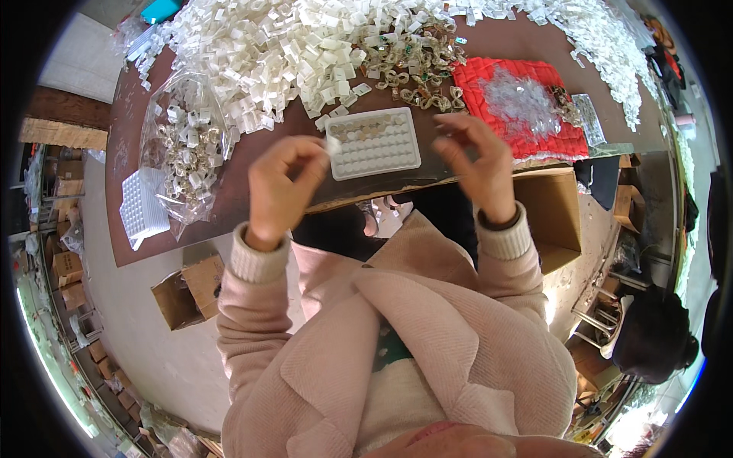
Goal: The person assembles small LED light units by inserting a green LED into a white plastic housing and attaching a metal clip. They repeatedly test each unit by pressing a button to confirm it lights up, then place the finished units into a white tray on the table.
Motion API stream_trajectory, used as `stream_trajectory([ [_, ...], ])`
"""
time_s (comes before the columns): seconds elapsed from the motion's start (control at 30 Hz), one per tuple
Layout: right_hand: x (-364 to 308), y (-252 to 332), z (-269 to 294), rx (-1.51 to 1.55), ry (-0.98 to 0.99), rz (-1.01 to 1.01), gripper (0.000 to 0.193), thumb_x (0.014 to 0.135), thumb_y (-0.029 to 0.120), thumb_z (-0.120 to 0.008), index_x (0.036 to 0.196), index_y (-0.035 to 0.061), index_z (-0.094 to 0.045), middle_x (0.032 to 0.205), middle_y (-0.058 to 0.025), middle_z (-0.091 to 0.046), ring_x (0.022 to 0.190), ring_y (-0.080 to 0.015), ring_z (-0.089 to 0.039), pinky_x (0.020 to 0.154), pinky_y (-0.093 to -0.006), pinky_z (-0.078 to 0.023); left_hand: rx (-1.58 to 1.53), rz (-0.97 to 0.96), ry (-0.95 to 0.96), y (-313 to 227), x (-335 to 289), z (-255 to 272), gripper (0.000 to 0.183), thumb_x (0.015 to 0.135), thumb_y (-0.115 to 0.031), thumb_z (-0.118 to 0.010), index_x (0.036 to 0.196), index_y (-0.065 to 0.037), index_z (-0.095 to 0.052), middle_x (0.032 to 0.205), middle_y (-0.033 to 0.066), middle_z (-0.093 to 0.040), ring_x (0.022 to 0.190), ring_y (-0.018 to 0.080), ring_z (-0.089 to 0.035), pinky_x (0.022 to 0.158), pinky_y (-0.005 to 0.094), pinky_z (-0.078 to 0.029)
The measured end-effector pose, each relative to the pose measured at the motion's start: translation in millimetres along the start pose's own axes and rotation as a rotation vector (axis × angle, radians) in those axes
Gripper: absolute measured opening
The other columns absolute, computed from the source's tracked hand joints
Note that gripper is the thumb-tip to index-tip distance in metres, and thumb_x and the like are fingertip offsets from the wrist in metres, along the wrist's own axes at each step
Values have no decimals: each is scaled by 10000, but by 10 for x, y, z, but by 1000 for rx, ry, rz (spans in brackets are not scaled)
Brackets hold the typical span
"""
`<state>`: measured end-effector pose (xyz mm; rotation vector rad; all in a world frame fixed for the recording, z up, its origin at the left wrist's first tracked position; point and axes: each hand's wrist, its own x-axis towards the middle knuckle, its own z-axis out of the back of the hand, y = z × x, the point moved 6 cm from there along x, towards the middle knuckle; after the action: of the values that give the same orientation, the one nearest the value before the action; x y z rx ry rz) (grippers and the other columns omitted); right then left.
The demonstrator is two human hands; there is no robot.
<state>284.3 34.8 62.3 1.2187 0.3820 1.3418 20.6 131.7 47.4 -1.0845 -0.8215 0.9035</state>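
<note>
My left hand (284,183) is closed in a pinch on a small whitish piece (334,145), at the left rim of a white compartment tray (376,172). The tray lies near the table's front edge. Small brownish pieces (372,127) sit in its far rows, while the nearer rows show bare white bumps. To the right of the tray hovers my right hand (482,164), thumb and forefinger apart, with nothing visible between them. Beyond the tray lies a heap of brownish, ring-like pieces (416,65), some with green bits.
A large pile of small white tags or holders (259,57) covers the far table. At left are a clear bag of pieces (187,145) and stacked white trays (143,204). A red quilted cloth (477,84) holds clear plastic bits (519,103). Cardboard boxes (546,214) stand below.
</note>
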Motion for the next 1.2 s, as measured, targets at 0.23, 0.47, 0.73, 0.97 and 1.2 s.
stream_trajectory([
  [0.23,-264,605,-477,60,171,311,345,744,-3,-818,1074,50,-728,1023,-123,-689,861,-232,-704,724,-319,-580,-504,4,15,-181,-436,-396,242,899,91,-638,1135,60,-594,1067,131,-693,857,145,-672,685,261,-566],
  [0.47,-205,570,-562,-55,75,365,298,743,34,-825,1013,22,-701,941,-115,-688,789,-262,-678,684,-348,-551,-1048,261,-124,44,-540,-564,365,904,89,-624,1259,39,-555,1064,133,-702,839,173,-688,661,285,-580],
  [0.73,861,-589,-250,-656,-25,-128,347,830,334,-749,958,13,-715,933,-190,-708,826,-366,-688,727,-432,-541,-989,207,-172,172,-579,-406,323,905,74,-638,1219,37,-575,1031,127,-692,887,197,-688,784,310,-555],
  [0.97,876,-818,-182,-269,-8,-297,292,854,275,-747,901,-13,-725,819,-120,-734,747,-200,-694,690,-332,-535,-945,155,-192,307,-599,-342,246,954,-27,-649,1187,37,-603,1007,102,-688,855,175,-649,739,291,-496],
  [1.2,708,-794,21,299,-88,-232,100,885,56,-748,960,22,-691,824,-1,-713,765,-66,-648,676,-219,-493,-957,204,-126,332,-620,-449,220,968,-59,-648,1164,40,-634,1000,75,-681,834,165,-615,734,298,-484],
])
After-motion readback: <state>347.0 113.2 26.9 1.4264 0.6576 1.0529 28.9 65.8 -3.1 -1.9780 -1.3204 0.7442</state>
